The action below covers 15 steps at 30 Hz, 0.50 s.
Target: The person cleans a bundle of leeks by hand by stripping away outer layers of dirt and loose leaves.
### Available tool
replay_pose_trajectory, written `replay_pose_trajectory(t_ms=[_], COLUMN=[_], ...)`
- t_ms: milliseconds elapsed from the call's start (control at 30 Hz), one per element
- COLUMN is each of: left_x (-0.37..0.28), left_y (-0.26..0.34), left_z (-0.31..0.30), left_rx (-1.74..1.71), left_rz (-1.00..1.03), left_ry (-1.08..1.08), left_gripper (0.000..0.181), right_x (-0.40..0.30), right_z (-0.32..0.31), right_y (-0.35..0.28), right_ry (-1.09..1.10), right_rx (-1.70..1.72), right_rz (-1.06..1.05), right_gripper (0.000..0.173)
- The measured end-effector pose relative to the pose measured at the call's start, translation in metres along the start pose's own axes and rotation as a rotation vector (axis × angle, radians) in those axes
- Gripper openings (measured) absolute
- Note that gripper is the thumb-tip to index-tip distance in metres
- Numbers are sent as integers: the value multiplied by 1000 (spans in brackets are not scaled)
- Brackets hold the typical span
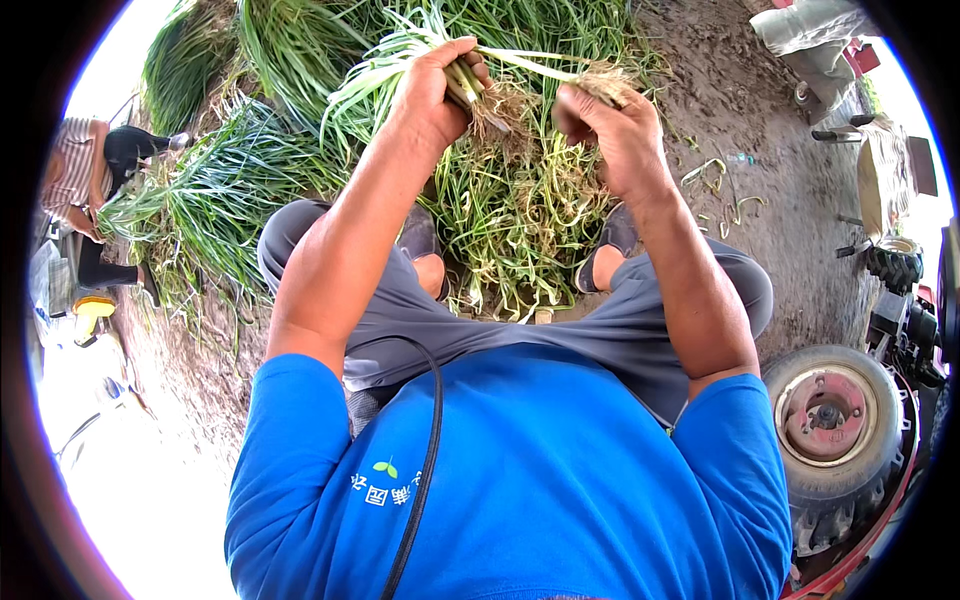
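My left hand (435, 94) is closed around a bunch of green onions (379, 71). Their leaves fan out to the left, and their brown, stringy roots (506, 112) hang out past my fingers. To the right, my right hand (622, 135) grips the root end of a thin onion stalk (529, 64), which stretches across from the bunch; its fingers are slightly blurred. Below both hands, a heap of yellow-green leaves and stripped onion scraps (517, 240) covers the ground between my shoes.
Large heaps of green onions (232, 187) lie ahead and to the left. Beyond them sits another person (82, 172), hands at the leaves, near a yellow stool (94, 309). At right are a big tractor tyre (829, 427), a smaller wheel (896, 259) and muddy ground (795, 217).
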<state>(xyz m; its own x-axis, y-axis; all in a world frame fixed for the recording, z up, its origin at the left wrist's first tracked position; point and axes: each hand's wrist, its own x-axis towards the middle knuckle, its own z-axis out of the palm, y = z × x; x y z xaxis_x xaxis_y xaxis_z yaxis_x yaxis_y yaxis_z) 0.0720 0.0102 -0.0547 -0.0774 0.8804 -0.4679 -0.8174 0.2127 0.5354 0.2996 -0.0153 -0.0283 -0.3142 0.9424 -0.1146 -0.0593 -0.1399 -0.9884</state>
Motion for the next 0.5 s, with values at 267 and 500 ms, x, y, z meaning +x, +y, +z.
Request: replay_pose_trajectory(t_ms=[267, 500], left_x=[-3, 2], left_y=[13, 12], left_z=[0, -4], left_rx=[61, 118], left_rz=[55, 56], left_ry=[1, 38], left_gripper=[9, 10], right_x=[-12, 0], right_z=[-23, -51], right_y=[-18, -23], right_ry=[153, 168], right_rx=[-1257, -1403], right_rz=[-95, -106], right_gripper=[21, 37])
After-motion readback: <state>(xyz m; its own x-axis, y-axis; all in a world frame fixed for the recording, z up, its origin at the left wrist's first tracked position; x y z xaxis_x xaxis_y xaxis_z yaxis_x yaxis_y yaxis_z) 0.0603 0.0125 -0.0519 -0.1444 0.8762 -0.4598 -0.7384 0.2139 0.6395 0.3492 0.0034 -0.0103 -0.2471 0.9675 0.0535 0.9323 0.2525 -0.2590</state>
